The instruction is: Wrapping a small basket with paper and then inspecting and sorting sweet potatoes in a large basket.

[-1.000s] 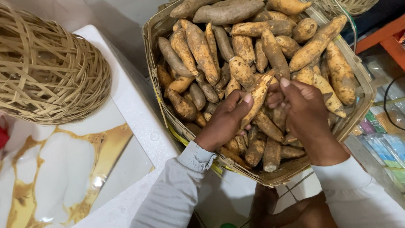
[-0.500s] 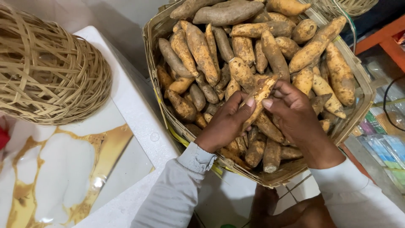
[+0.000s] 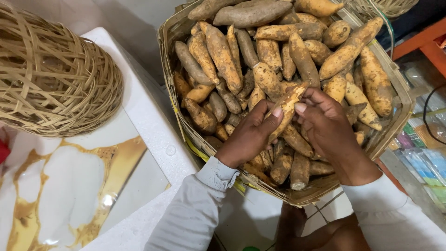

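Over the near half of a woven basket (image 3: 173, 32) heaped with sweet potatoes (image 3: 223, 56), both hands meet on a single tuber. That sweet potato (image 3: 289, 104), orange-brown and dusted with soil, tilts from lower left to upper right, raised a little above the heap, its far tip pointing toward the middle of the pile. On its left side the left hand (image 3: 251, 137) wraps around the lower part, thumb pressed along the skin, fingers closed under it. On its right side the right hand (image 3: 325, 123) closes on the same tuber, thumb tip touching the skin just beside the left thumb, the other fingers curled behind it. Both wrists come out of pale grey sleeves (image 3: 200, 209) at the near edge of the scene. Around the hands the rest of the sweet potatoes lie packed in several directions, long dark ones toward the far left, fatter golden ones toward the far right. Left of the basket stands a white table (image 3: 139, 93) with a gold-veined marble-pattern top, and on its far left corner sits an upturned wicker basket (image 3: 51, 79) of loose weave, well apart from the hands. At the far right, an orange frame (image 3: 425, 39) shows beside the basket.
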